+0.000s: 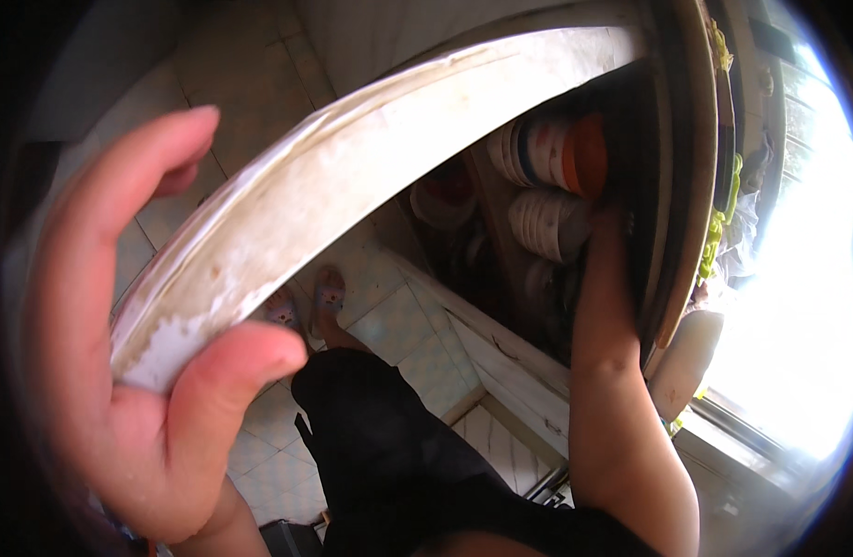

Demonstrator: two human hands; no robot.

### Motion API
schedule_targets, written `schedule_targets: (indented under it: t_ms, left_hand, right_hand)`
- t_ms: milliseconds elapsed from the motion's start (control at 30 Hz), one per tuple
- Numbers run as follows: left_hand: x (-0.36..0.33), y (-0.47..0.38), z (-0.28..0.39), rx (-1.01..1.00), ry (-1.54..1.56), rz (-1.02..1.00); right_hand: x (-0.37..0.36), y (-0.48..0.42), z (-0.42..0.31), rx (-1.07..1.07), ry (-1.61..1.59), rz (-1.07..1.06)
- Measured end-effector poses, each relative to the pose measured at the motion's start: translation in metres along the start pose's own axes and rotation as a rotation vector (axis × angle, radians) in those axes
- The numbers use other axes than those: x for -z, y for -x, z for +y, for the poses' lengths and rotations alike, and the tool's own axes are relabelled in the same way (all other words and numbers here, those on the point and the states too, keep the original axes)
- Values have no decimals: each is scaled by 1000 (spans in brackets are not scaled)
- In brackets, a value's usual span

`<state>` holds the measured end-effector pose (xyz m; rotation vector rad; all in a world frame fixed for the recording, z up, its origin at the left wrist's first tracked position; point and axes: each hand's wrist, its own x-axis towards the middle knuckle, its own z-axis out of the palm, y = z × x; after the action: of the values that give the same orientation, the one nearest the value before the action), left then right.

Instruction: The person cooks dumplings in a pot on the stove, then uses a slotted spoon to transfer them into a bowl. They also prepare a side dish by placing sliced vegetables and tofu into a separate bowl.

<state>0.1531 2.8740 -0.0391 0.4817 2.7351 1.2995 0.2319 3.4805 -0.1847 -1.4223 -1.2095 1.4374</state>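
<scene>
Close to the camera, my left hand grips the edge of an open cabinet door, thumb on one side and fingers on the other. The door's pale edge is stained and worn. My right arm reaches into the dark cabinet, where my right hand is mostly lost in shadow beside the stacked bowls. One stack of white bowls lies on its side nearest that hand. Behind it is another row of bowls, with an orange bowl at its end. Whether the fingers touch a bowl is not visible.
A round vessel sits deeper in the cabinet shadow. The countertop edge curves above my right arm, with green items and a cutting board along it. Drawer fronts and tiled floor lie below.
</scene>
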Motion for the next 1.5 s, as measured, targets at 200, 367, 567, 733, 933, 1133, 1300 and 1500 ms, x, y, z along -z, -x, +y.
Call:
schedule_targets:
  t_ms: [200,367,567,733,933,1133,1300,1500]
  left_hand:
    - [5,1,13,103,-95,7]
    - [11,-1,12,71,16,-45]
    - [0,-7,15,104,88,48]
    - [2,-5,17,78,112,28]
    - [2,-5,14,41,113,11]
    - [6,-7,14,30,78,16]
    - [3,-7,13,43,86,21]
    - [3,-8,14,52,57,35]
  right_hand:
    - [-13,-26,5,-33,-39,-9]
    - [-23,-37,13,-53,-79,-14]
    - [-10,-40,20,-52,-113,31]
    - [-10,-39,22,-63,-127,37]
    - [-10,-40,19,-67,-139,46]
    - [-12,-45,16,-67,-157,45]
    - [-7,-48,22,-67,-174,60]
    - [-6,-50,25,-53,-178,76]
